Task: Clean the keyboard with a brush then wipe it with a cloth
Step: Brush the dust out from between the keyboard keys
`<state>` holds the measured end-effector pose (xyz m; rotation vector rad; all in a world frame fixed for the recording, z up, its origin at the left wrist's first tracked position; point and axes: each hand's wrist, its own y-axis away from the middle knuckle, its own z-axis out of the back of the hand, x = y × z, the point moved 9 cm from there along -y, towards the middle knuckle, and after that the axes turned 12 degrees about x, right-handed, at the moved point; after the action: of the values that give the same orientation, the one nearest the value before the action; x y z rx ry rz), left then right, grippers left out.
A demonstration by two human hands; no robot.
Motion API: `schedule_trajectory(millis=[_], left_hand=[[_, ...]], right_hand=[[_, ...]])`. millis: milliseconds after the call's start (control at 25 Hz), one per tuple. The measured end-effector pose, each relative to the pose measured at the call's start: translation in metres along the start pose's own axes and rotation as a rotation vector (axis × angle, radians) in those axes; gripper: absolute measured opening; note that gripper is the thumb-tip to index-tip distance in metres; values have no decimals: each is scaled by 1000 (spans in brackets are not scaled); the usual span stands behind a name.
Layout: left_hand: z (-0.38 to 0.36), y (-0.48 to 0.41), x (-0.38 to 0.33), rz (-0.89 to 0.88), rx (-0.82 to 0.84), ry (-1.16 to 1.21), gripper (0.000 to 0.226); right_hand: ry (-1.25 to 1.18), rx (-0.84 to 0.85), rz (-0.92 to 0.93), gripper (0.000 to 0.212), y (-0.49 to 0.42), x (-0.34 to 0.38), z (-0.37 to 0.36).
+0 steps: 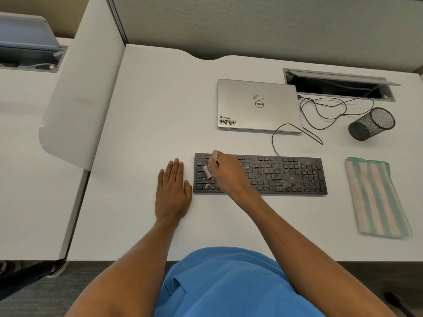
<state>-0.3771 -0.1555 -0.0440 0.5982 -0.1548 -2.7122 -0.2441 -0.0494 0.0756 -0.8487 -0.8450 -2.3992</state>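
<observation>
Desk (148, 110); keyboard (274, 175) lengthwise left-right

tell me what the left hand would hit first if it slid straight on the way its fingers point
The left hand lies flat on the desk; its line runs over bare desk, left of the keyboard and laptop. First met would probably be the grey partition at the back.
</observation>
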Motion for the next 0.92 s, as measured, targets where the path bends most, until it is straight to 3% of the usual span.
schedule_trajectory(millis=[120,400,560,760,920], left_hand=[[0,0,0,-1,1,2,64],[-1,0,0,-7,0,4,64],[0,1,0,-9,-7,15,64],[0,0,0,-13,-13,11,62],[-1,0,2,-18,-13,-2,62]], right_hand=[[74,53,5,44,3,9,-2],[58,60,127,24,3,32,-8],[145,48,54,16,-4,19,-11],[236,165,56,27,-5,16,-21],[210,191,115,19,-9,28,-32]])
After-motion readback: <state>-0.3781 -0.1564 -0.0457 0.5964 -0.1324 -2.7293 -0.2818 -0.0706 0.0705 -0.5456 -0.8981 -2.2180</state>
